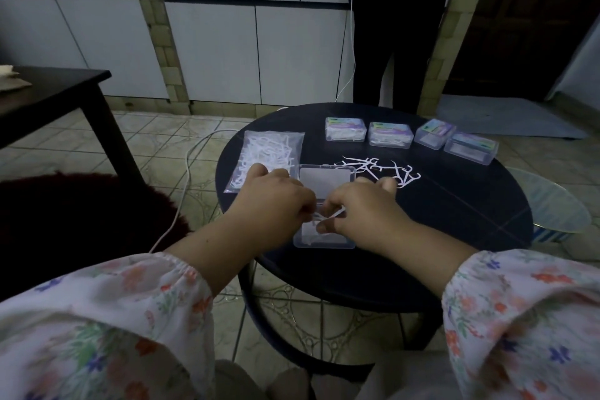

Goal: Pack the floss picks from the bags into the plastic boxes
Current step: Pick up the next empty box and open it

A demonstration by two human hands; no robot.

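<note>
An open clear plastic box [324, 242] lies on the round dark table [454, 204], its lid [324, 180] folded back. My left hand [276, 196] and my right hand [363, 208] meet above the box and together pinch white floss picks [328, 216]. A few picks lie inside the box. A clear bag of floss picks [276, 148] lies to the left, partly under my left hand. Loose floss picks [386, 169] are scattered to the right of the lid.
Several closed labelled plastic boxes [391, 134] stand in a row at the table's far side. A person in dark trousers [396, 42] stands behind the table. A white cable [188, 172] runs over the tiled floor. A dark side table [48, 91] is at left.
</note>
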